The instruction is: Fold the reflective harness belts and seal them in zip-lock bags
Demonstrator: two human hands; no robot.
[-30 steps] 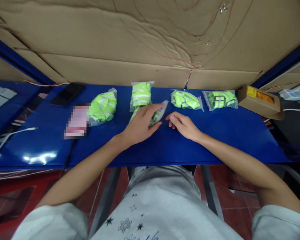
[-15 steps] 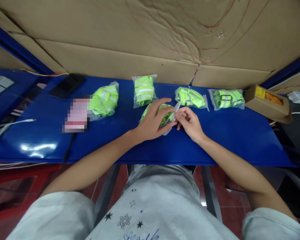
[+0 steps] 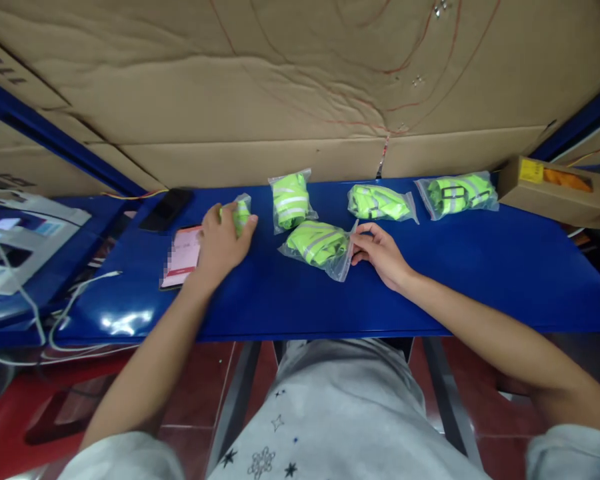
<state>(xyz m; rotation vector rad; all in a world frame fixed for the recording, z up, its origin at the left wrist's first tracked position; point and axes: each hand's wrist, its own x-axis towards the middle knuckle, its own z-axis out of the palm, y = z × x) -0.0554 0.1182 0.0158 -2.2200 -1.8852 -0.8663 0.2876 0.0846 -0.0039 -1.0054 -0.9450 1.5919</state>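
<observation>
Clear plastic zip bags hold folded neon-yellow fabric with silver reflective strips, like safety vests. My left hand reaches over the leftmost bag, fingers and thumb curved around it and hiding most of it. Close to the table's middle lies another bag, tilted, its flap end toward the right. My right hand pinches that flap between thumb and fingers. Behind these are an upright-lying bag, a bag to its right and one farther right with a dark buckle showing.
A phone with a pink screen lies beside my left hand, with a dark flat object behind it. An open-windowed cardboard box stands at the right. White cables trail at the left. A cardboard wall backs the blue table.
My left hand has left the middle bag and moved left onto the leftmost bag. My right hand stays at the middle bag's flap. The camera view has shifted slightly left.
</observation>
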